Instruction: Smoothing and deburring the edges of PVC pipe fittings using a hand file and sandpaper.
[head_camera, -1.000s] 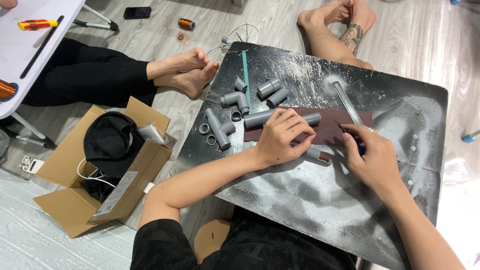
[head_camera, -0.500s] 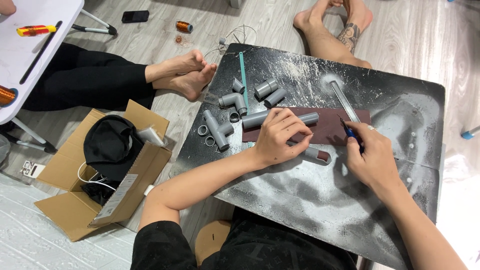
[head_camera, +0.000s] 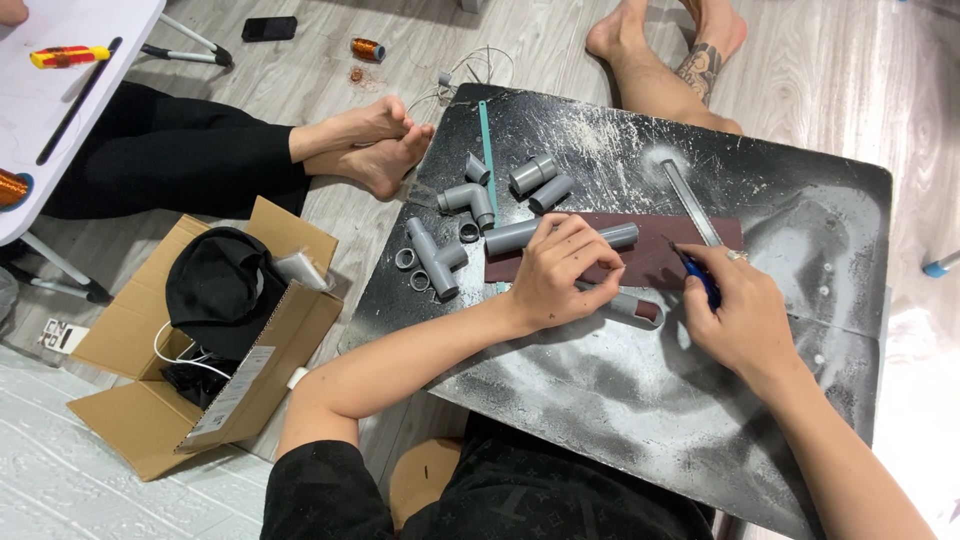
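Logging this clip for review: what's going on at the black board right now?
A person seated on the floor works over a dusty black board. The left hand presses a grey pipe down on a dark red sheet. The right hand holds a blue-handled tool near the pipe's end. Loose grey pipe fittings lie at the board's far left.

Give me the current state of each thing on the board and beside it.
Left hand: pressing down a grey plastic pipe.
Right hand: gripping a blue-handled tool.
Dark red sheet: lying flat.
Cardboard box: flaps open.
Black board: dusted white.
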